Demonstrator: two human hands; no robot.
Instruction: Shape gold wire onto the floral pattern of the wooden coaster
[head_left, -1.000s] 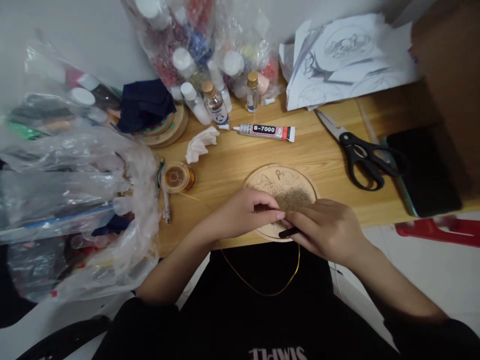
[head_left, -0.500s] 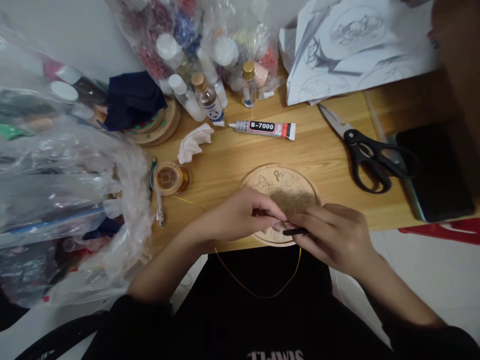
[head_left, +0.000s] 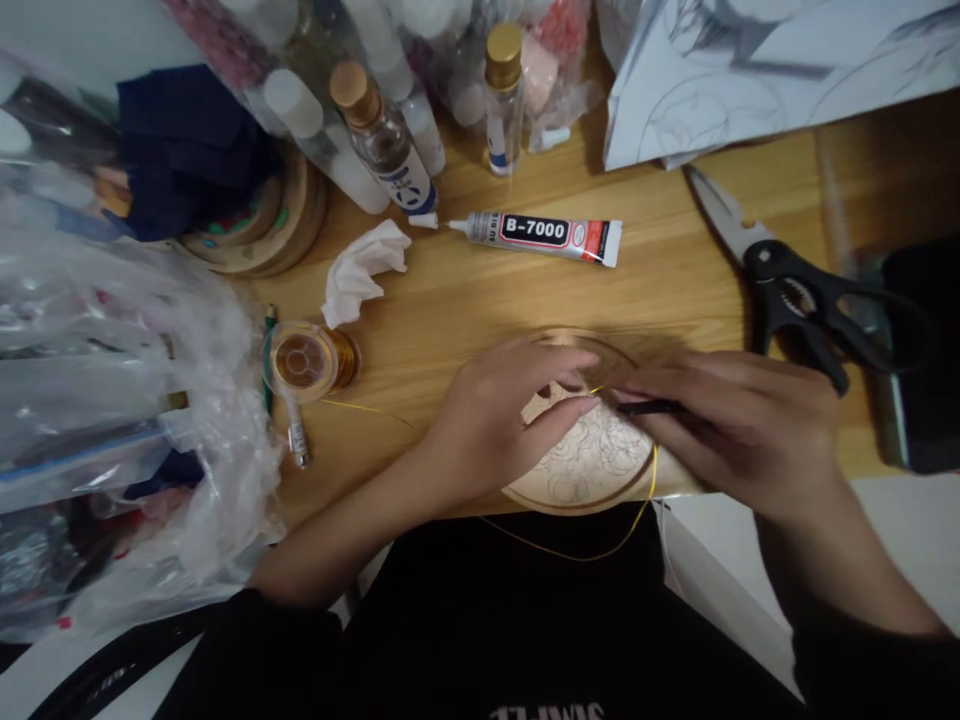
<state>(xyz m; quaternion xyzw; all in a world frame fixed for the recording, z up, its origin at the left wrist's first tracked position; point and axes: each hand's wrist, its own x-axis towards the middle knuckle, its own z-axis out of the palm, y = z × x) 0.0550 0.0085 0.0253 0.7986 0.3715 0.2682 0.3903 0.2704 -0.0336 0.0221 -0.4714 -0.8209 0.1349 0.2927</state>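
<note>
A round wooden disc (head_left: 577,470) with pencil-like line drawings lies at the table's front edge, partly under both hands. Over its left side is my left hand (head_left: 499,415), thumb and index finger apart, their tips close to a short bit of golden wire (head_left: 642,506). My right hand (head_left: 739,420) pinches a thin black tool (head_left: 649,407), whose kind I cannot make out. The wire passes by the right fingers, loops down in front of the table and runs toward the spool (head_left: 304,362) at left. The right fingertips are partly hidden and blurred.
Behind the disc lies a B-7000 glue tube (head_left: 536,232), with crumpled tissue (head_left: 366,270) to its left. Black-handled scissors (head_left: 795,280) and a dark phone (head_left: 926,350) are at right. Small bottles (head_left: 390,150) and paper drawings (head_left: 720,110) stand behind; plastic bags (head_left: 135,400) crowd the left.
The view has moved closer to the table. My left thumb and index finger have parted. My right hand, still with the black tool, has shifted slightly right, and the wire loop hangs less low.
</note>
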